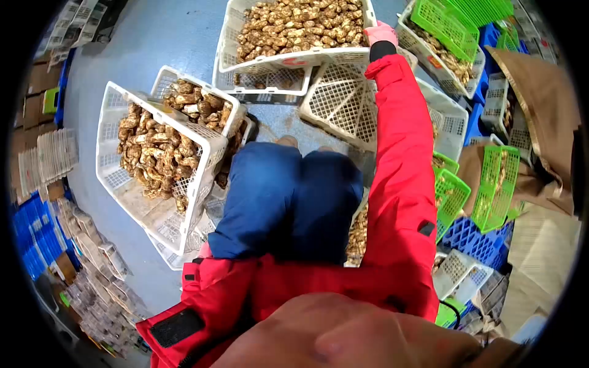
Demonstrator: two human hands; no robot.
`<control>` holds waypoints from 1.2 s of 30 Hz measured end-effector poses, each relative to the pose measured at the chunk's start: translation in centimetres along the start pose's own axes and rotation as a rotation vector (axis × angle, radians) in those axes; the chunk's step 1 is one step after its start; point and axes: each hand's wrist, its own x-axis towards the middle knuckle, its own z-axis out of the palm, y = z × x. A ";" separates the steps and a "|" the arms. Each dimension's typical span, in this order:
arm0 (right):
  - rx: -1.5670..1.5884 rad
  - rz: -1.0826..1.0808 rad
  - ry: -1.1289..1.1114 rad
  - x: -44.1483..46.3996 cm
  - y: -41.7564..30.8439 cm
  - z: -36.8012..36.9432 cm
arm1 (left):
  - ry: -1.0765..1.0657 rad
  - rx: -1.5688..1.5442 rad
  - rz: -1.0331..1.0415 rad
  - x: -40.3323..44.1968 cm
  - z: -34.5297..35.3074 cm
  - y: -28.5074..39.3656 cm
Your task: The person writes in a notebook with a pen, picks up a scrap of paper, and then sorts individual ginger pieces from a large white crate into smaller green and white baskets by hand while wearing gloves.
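My right hand (381, 34), in a pink glove, is at the right end of a white plastic crate (300, 59), its fingers closed round the rim. Stubby brown-and-white mushrooms (297, 27) fill that crate. It rests over other white crates, one of them an upturned-looking lattice crate (341, 101). Of my left hand (205, 250), only a sliver of pink shows beside my left thigh, close to a tilted white crate (147, 216); its fingers are hidden. Larger, darker mushrooms (156, 150) lie heaped in the tilted crate.
A smaller crate of mushrooms (197, 104) adjoins the tilted one. Green baskets (496, 187) and a blue pallet (478, 242) stand on the right, near brown cloth (534, 92). Stacked trays (92, 245) line the left. Blue floor (138, 46) shows between.
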 end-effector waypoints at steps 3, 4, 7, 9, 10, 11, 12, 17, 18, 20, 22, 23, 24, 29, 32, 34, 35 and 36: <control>0.026 0.135 -0.158 -2.5 5.1 -1.7 | -0.008 0.015 0.028 0.2 -0.2 0.7; 0.090 0.211 -0.133 -2.9 10.2 0.0 | -0.013 0.014 0.040 0.7 -0.2 0.8; 0.408 0.201 0.022 -8.3 13.8 -2.0 | -0.022 0.052 0.061 1.1 0.3 0.9; 0.649 0.300 0.064 -12.0 14.5 -3.7 | -0.022 0.061 0.073 1.1 0.6 1.4; 0.446 0.261 0.071 -14.1 14.7 -5.2 | -0.030 0.054 0.082 1.3 1.0 1.8; 0.381 0.328 0.137 -15.1 17.3 -4.5 | -0.031 0.055 0.090 1.5 1.2 1.7; 0.464 0.360 0.166 -18.4 14.0 -6.3 | -0.032 0.052 0.097 1.4 1.3 1.7; 0.605 0.525 0.387 -27.8 16.2 -4.5 | -0.044 0.052 0.111 1.5 1.7 0.7; 0.726 0.519 0.429 -29.3 16.1 -4.2 | -0.050 0.053 0.113 1.5 1.6 0.4; 1.011 0.576 0.546 -31.5 13.9 -3.5 | -0.060 0.062 0.119 1.7 1.4 -0.2; 1.025 0.629 0.575 -32.6 12.0 -3.3 | -0.074 0.068 0.131 2.1 1.1 -0.8; 1.110 0.661 0.565 -33.5 9.5 -3.8 | -0.081 0.075 0.135 2.2 1.0 -1.3; 0.780 0.407 0.448 -34.4 11.3 -3.4 | -0.088 0.083 0.138 2.2 0.9 -1.8; 0.873 0.678 0.237 -34.5 13.1 -3.8 | -0.125 0.111 0.172 3.0 0.5 -1.8; 0.784 0.610 0.080 -33.1 15.8 -3.5 | -0.135 0.130 0.189 3.3 0.4 -1.6; 1.119 0.890 0.050 -32.0 14.5 -4.2 | -0.138 0.148 0.196 3.6 0.4 -1.5; 1.268 1.045 0.065 -31.4 13.8 -4.6 | -0.140 0.153 0.202 3.5 0.5 -1.5; 1.342 1.011 0.081 -31.1 14.1 -4.1 | -0.139 0.160 0.203 3.5 0.6 -1.5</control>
